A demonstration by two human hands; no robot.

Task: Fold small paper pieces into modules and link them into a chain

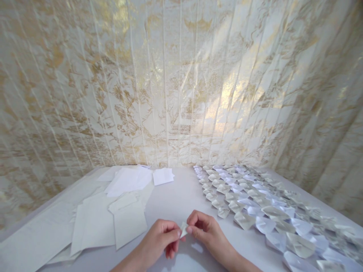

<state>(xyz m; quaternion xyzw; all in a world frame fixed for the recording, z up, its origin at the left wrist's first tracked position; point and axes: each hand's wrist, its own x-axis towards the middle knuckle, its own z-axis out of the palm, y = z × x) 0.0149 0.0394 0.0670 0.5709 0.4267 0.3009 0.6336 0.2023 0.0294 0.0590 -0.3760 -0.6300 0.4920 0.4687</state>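
Between my two hands is a small folded piece of white paper (183,229), raised a little above the tabletop near the front. My left hand (167,236) pinches its left side between thumb and forefinger, the other fingers curled beneath. On the right edge, the thumb and forefinger of my right hand (204,229) close on the same paper. Its exact folds are too small to make out.
Stacks of flat off-white sheets (96,221) and white sheets (129,181) cover the table's left side. A small pile of white squares (163,176) lies at the back. Rows of folded paper pieces (265,224) fill the right side. A patterned curtain (170,83) hangs behind the table.
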